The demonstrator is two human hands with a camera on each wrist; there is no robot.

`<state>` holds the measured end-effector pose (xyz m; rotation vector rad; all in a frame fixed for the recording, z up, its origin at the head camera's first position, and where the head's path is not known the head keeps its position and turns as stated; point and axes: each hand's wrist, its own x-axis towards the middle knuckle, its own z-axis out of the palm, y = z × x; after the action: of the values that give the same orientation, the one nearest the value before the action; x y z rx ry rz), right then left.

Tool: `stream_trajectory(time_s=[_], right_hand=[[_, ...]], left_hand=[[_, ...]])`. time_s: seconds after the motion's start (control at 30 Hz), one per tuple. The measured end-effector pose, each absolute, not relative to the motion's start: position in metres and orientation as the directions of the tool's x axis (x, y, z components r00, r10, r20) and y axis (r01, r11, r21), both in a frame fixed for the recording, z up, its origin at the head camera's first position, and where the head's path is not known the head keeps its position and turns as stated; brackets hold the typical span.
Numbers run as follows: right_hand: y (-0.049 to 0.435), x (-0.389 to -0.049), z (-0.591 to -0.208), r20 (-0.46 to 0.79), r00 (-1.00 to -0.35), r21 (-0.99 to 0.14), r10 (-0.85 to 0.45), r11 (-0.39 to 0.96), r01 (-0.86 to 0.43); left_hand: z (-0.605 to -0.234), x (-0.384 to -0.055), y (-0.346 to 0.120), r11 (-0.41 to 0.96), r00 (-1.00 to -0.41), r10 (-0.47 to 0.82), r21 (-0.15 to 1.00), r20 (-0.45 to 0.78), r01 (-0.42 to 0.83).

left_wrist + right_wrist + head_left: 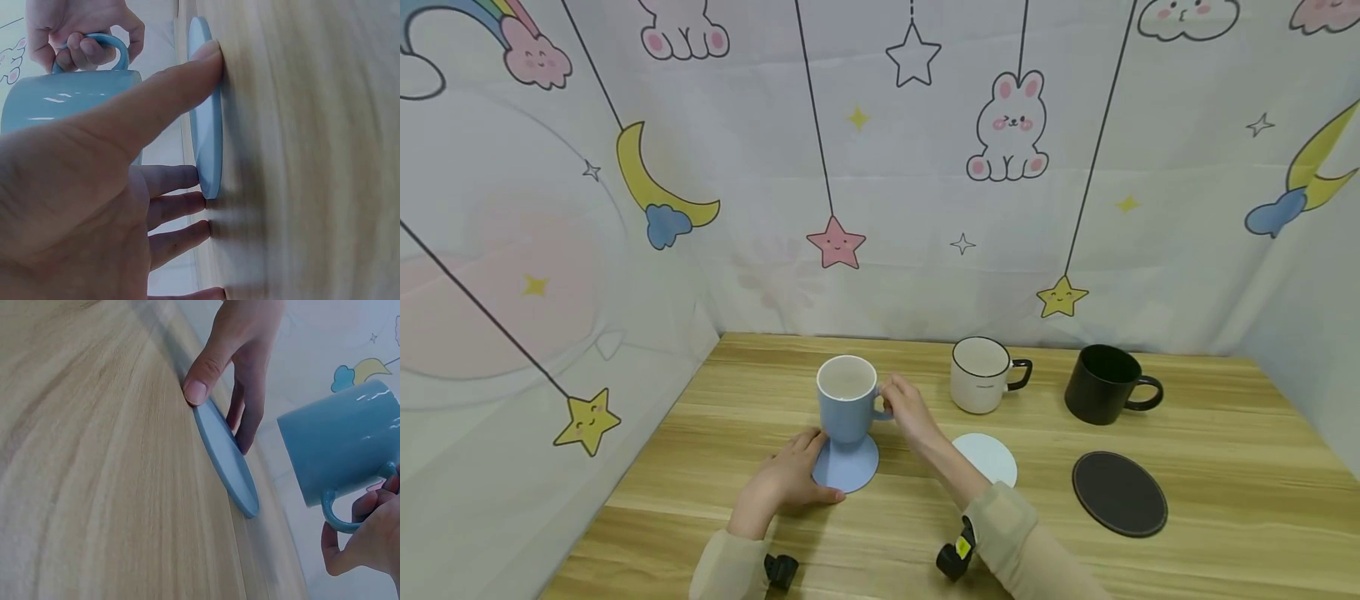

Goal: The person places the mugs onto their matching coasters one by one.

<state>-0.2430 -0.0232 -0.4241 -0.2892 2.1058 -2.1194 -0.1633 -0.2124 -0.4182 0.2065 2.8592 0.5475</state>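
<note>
My right hand (912, 410) grips the handle of a light blue mug (846, 412). The mug is upright with its white inside showing from above, and the right wrist view shows a gap between it and the table. Below it, a round blue coaster (847, 469) lies on the wood. At the coaster's left edge, my left hand (792, 475) holds the rim between thumb and fingers. The thumb (203, 59) presses one side of the coaster (208, 131) in the left wrist view, while the fingertips touch the rim farther round.
A white mug (979, 383) with black rim and handle stands behind a white coaster (992, 458), which my right forearm partly covers. Farther right are a black mug (1097, 392) and a black coaster (1120, 493). A patterned curtain (910, 208) hangs behind the wooden table (880, 558).
</note>
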Motion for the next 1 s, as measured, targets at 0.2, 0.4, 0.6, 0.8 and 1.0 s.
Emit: stream_trajectory(time_s=[0.2, 0.4, 0.6, 0.8, 1.0], right_hand=[[-0.018, -0.221, -0.395, 0.049, -0.965, -0.999, -0.256, -0.004, -0.05], [-0.019, -0.213, -0.392, 0.076, -0.963, -0.997, -0.258, -0.028, -0.071], [-0.019, -0.209, -0.396, 0.066, -0.968, -0.997, -0.242, -0.047, -0.057], [-0.022, -0.218, -0.418, 0.048, -0.971, -0.997, -0.234, -0.074, -0.031], [-0.024, -0.222, -0.433, 0.033, -0.975, -0.998, -0.219, -0.061, -0.02]], left_hand=[[-0.419, -0.164, -0.213, 0.917, -0.966, 0.187, 0.384, -0.18, 0.106], [-0.418, -0.164, -0.213, 0.918, -0.965, 0.182, 0.385, -0.19, 0.098], [-0.418, -0.163, -0.213, 0.917, -0.965, 0.177, 0.39, -0.193, 0.09], [-0.419, -0.165, -0.214, 0.922, -0.965, 0.17, 0.377, -0.201, 0.084], [-0.421, -0.165, -0.214, 0.923, -0.964, 0.158, 0.379, -0.215, 0.067]])
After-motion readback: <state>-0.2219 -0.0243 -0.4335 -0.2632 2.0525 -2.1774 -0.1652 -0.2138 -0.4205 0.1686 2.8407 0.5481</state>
